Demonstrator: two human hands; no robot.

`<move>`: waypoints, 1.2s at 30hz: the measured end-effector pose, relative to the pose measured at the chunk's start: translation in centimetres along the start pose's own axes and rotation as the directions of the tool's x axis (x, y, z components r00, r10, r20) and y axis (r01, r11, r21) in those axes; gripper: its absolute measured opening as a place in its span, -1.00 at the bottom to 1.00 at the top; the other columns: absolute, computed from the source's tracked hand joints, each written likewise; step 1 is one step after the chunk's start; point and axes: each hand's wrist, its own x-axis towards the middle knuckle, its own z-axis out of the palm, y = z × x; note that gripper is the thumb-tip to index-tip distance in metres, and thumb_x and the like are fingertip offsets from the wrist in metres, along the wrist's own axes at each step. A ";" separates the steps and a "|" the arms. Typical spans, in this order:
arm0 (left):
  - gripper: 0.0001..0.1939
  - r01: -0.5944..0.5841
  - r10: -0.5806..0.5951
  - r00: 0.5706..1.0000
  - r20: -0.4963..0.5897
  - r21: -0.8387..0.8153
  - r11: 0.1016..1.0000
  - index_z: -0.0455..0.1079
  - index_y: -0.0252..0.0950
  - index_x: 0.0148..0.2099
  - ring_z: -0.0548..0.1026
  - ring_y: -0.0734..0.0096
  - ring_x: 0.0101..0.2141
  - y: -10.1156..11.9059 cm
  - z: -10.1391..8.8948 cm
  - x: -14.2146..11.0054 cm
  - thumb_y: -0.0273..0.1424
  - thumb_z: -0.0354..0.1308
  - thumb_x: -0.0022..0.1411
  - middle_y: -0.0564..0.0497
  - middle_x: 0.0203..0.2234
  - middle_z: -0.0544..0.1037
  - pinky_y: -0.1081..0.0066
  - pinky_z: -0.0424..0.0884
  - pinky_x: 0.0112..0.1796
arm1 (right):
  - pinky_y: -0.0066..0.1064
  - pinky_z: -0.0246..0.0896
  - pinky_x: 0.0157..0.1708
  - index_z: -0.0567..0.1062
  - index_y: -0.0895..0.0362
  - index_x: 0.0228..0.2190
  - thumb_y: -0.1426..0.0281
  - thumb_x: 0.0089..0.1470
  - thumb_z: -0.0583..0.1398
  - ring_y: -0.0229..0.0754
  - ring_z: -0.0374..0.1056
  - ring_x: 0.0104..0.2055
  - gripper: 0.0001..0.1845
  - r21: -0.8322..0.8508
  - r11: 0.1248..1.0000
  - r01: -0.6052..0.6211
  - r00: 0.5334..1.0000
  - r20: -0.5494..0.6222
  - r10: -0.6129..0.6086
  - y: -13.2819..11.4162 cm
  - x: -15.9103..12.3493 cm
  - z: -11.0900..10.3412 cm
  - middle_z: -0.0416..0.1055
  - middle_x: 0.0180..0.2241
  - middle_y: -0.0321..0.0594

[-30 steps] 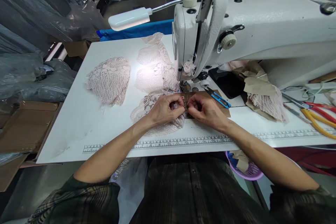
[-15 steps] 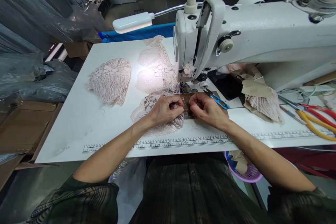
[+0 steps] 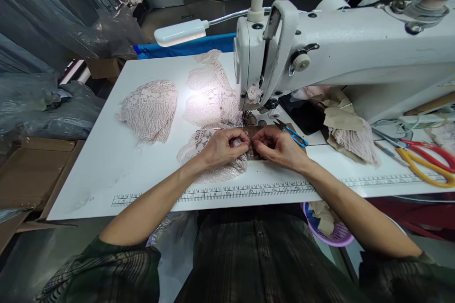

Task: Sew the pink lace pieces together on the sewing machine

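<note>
My left hand (image 3: pixel 225 147) is closed in a pinch on a pale pink lace piece (image 3: pixel 213 174), which spreads out on the table under it. Just to its right, my right hand (image 3: pixel 279 147) also pinches, its fingertips almost meeting the left ones. Whatever lies between the right fingertips is too small to make out. Both hands rest in front of the needle area of a white sewing machine (image 3: pixel 249 61), over a brown plate (image 3: pixel 256 155). Blue thread snips (image 3: pixel 296 138) lie right behind my right hand. More joined lace pieces (image 3: pixel 204 78) trail away behind the left hand.
A stack of lace pieces (image 3: pixel 151 111) lies at left on the white table (image 3: pixel 95 161). A lamp (image 3: pixel 181 33) shines from above. At right are a black phone-like object (image 3: pixel 302 113), brown paper with lace (image 3: pixel 350 128) and yellow-and-red-handled scissors (image 3: pixel 423 168). A printed ruler (image 3: pixel 227 194) runs along the front edge.
My right hand has shifted slightly left, so its fingertips are nearer to those of my left hand. The left hand stays about where it was. The view has turned slightly.
</note>
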 end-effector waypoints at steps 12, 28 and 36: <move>-0.89 -0.078 0.081 0.996 -0.026 0.083 0.993 0.43 -0.31 -0.41 0.25 0.59 -0.55 -0.1 0.2 0.1 -0.40 0.10 0.06 0.12 -0.55 0.45 0.53 0.16 -0.49 | -0.45 0.01 -0.53 0.36 0.13 -0.46 0.38 -0.04 0.14 -0.34 0.11 -0.55 -0.93 -0.201 0.978 0.056 0.997 -0.049 -0.067 -0.4 0.2 0.6 0.26 -0.57 -0.38; -0.77 -0.100 0.186 0.926 0.328 -0.261 0.960 0.37 -0.31 -0.28 0.29 0.55 -0.46 -1.1 -1.8 0.8 -0.24 0.07 0.30 0.07 -0.46 0.38 0.53 0.26 -0.43 | -0.26 0.23 -0.18 0.17 0.04 -0.32 0.48 0.14 0.01 -0.16 0.29 -0.22 -0.91 -0.166 0.875 0.456 0.888 0.014 -0.460 -0.7 0.1 1.7 0.35 -0.26 -0.16; -0.69 -0.082 0.194 0.908 0.371 -0.298 0.951 0.35 -0.31 -0.37 0.26 0.57 -0.50 -0.5 -3.5 0.2 -0.17 0.14 0.27 0.08 -0.47 0.35 0.52 0.25 -0.45 | -0.35 -0.05 -0.54 0.11 0.03 -0.43 0.43 -0.01 0.07 -0.22 0.04 -0.57 -0.84 -0.595 0.752 0.283 0.956 0.109 -0.273 0.4 0.0 -1.5 0.17 -0.55 -0.30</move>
